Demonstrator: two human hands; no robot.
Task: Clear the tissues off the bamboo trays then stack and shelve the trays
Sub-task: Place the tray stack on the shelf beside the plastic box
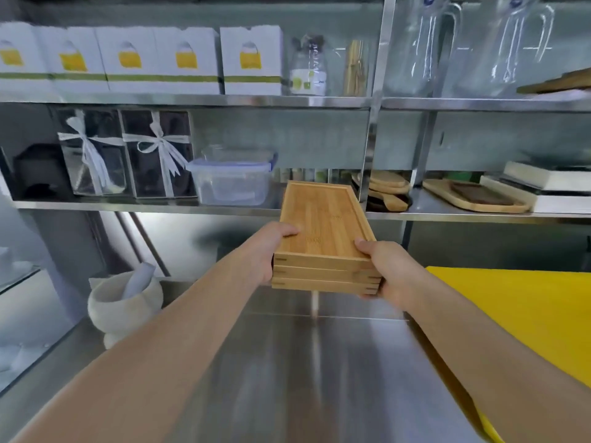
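glass jugs [473, 43] cropped (tops), blurred

I am looking into a commercial kitchen storeroom: stainless steel shelving [192, 100] fills twelve o'clock, stocked with white boxed goods [251, 62], clear glass pitchers [422, 49] and round wooden boards [388, 185]; a stone mortar [123, 302] sits at nine o'clock on the steel counter [319, 362].
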